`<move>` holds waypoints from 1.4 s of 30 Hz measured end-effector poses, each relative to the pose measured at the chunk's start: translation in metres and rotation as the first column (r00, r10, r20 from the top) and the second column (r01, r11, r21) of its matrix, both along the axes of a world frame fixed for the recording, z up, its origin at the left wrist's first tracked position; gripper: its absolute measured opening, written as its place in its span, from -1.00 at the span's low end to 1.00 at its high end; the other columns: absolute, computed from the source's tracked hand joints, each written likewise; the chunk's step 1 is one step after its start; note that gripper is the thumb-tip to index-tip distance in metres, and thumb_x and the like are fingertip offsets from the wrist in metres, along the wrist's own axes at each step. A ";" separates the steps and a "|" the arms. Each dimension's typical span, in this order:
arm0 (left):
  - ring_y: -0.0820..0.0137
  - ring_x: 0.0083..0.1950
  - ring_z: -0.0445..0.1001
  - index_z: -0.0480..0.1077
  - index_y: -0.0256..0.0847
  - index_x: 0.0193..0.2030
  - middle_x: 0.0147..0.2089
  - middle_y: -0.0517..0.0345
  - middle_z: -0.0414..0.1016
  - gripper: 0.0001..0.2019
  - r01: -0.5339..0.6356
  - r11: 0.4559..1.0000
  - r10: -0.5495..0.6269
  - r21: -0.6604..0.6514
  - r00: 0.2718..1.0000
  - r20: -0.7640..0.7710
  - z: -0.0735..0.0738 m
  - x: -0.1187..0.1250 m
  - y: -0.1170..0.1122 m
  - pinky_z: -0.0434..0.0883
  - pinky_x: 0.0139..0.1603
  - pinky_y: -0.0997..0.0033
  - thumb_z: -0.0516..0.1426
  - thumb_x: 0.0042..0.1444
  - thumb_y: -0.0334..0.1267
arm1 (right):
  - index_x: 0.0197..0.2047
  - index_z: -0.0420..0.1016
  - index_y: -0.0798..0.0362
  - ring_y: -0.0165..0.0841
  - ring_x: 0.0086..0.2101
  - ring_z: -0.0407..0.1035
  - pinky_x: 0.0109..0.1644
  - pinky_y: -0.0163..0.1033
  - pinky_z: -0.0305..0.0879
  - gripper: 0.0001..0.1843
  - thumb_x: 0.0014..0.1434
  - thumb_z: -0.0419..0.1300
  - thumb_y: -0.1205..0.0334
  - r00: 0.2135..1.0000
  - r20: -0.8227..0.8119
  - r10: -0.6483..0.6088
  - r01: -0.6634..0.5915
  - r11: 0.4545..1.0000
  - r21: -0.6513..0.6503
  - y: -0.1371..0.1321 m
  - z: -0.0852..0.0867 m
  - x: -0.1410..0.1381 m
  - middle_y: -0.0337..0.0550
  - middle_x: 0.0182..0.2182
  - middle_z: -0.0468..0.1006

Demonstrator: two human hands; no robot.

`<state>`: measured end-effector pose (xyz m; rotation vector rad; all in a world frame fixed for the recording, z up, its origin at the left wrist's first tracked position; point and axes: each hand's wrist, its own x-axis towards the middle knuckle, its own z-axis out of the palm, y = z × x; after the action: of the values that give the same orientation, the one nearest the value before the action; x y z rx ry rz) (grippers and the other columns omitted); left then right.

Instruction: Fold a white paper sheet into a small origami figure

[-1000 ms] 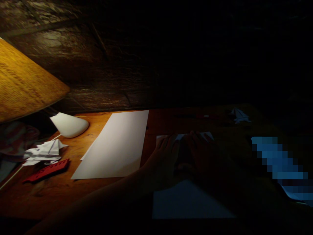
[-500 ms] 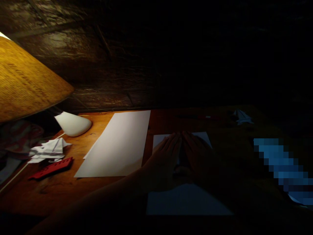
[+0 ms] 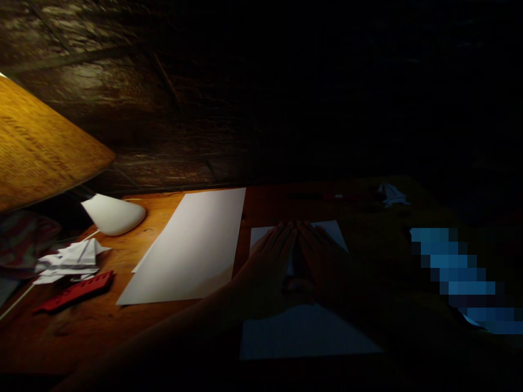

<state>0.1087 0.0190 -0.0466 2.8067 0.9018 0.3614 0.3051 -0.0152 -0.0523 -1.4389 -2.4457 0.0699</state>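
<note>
White paper sheet (image 3: 302, 335) lying toward the tabletop's (image 3: 81, 337) near edge, right of the middle; left hand (image 3: 265, 269) and right hand (image 3: 327, 261) resting flat upon it, fingers (image 3: 284, 239) extended, pinching nothing.

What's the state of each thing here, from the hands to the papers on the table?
Left hand: open, palm down on the paper.
Right hand: open, palm down, fingertips close to the left hand's.
Paper sheet: flat, mostly covered by the hands.
Large white sheet: lying flat, brightly lit.
Folded paper heap: crumpled, creased.
Small folded paper: lying on the table, in shadow.
</note>
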 end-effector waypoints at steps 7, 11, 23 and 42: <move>-0.16 0.59 -0.22 -0.22 -0.38 0.53 0.56 -0.44 -0.20 0.21 -0.025 1.000 0.025 0.006 1.000 -0.015 -0.003 -0.006 0.000 0.03 0.50 -0.26 0.10 0.03 0.51 | 0.42 0.12 0.50 0.13 0.42 -0.01 0.46 0.24 0.01 0.09 0.27 0.00 -0.39 0.999 0.001 -0.051 0.051 0.999 -0.013 -0.002 0.002 -0.002 0.45 0.42 0.10; -0.26 0.57 -0.19 -0.15 -0.41 0.51 0.55 -0.53 -0.18 0.20 -0.067 0.998 0.068 0.021 0.997 -0.041 -0.001 -0.009 -0.001 0.09 0.46 -0.32 0.10 0.02 0.53 | 0.41 0.14 0.50 0.19 0.40 0.01 0.41 0.27 0.10 0.09 0.26 0.01 -0.39 0.997 0.001 -0.082 0.082 0.997 -0.015 -0.004 0.001 0.000 0.52 0.41 0.10; -0.38 0.50 0.00 -0.10 -0.50 0.48 0.47 -0.67 0.00 0.11 -0.258 0.950 0.271 0.176 0.961 -0.050 0.008 -0.040 0.017 0.18 0.38 -0.40 0.03 0.14 0.47 | 0.40 0.15 0.50 0.24 0.36 0.10 0.37 0.22 0.18 0.06 0.20 0.17 -0.28 0.975 0.051 -0.214 0.213 0.977 0.027 -0.005 -0.003 0.003 0.53 0.38 0.17; 0.00 0.59 -0.15 -0.26 -0.40 0.53 0.56 -0.36 -0.12 0.07 0.134 0.988 -0.137 -0.080 0.990 -0.029 0.013 -0.002 0.003 -0.04 0.57 -0.01 0.04 0.21 0.40 | 0.40 0.15 0.46 0.26 0.34 0.14 0.28 0.30 0.27 -0.02 0.18 0.11 -0.18 0.974 0.067 -0.218 0.210 0.972 0.103 -0.002 -0.024 0.008 0.49 0.37 0.19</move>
<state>0.1068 0.0219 -0.0340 2.7909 0.7097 0.2537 0.3129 -0.0175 -0.0765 -1.6811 -2.3019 -0.1503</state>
